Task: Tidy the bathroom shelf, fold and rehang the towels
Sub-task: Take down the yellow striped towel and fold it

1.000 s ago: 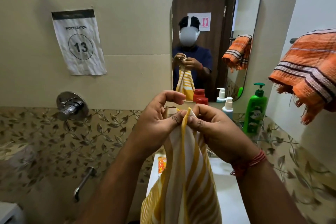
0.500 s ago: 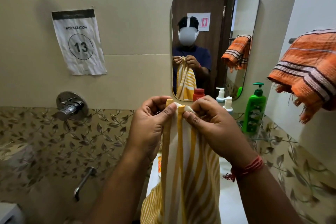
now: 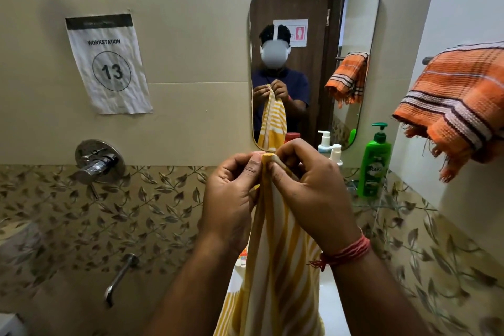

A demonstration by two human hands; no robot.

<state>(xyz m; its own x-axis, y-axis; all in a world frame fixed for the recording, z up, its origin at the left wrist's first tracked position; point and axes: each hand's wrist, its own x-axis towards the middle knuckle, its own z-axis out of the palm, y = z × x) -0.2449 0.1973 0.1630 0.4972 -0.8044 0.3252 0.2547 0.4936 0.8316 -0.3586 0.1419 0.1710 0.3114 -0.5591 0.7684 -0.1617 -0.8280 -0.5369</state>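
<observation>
Two hands meet at the centre of my view: the left hand and the right hand each pinch the top edge of a yellow-and-white striped towel between thumb and curled fingers, the two pinches touching. The towel is thin woven cloth, gathered into soft vertical folds, and hangs straight down between the forearms in front of a white basin. I see a second towel, orange with dark and pale stripes, coarse-ribbed with a frayed fringe, draped over a rail on the right wall. On the glass shelf stands a green pump bottle, upright; a white pump bottle stands just behind the right hand. A rounded rectangular mirror hangs above. I cannot tell how full the bottles are.
</observation>
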